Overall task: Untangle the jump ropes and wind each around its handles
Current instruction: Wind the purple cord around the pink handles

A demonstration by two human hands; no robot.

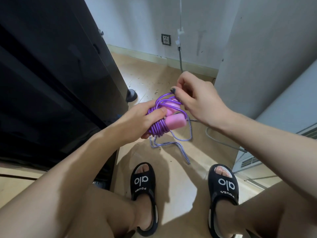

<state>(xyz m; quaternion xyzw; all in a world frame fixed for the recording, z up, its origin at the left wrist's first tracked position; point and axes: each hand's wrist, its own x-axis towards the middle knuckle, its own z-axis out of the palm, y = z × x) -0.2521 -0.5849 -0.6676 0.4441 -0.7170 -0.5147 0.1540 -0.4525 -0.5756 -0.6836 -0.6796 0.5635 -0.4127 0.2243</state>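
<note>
My left hand grips the bundle at mid-frame — thumb pressed across the coils, fingers curled under and mostly hidden. In it: the purple rope wound in tight turns around the pink handles, which lie side by side, their foam ends sticking out to the right of my fist.

My right hand sits just above and right of the bundle, fingertips pinching a loose loop of the purple rope where it arches over the handle tops. A few slack loops stand up there, not yet snug against the coils.

Below the bundle, a second cord — the striped rope, white and purple braid — lies in loose bends on the floor, trailing down toward the lower centre of the frame. Whether it touches the bundle I cannot tell.

Lower frame: my feet in black sandals, one each side of centre. Left half of the frame is a dark cabinet. Upper centre, a wall socket and a grey cable hanging down the white wall.
</note>
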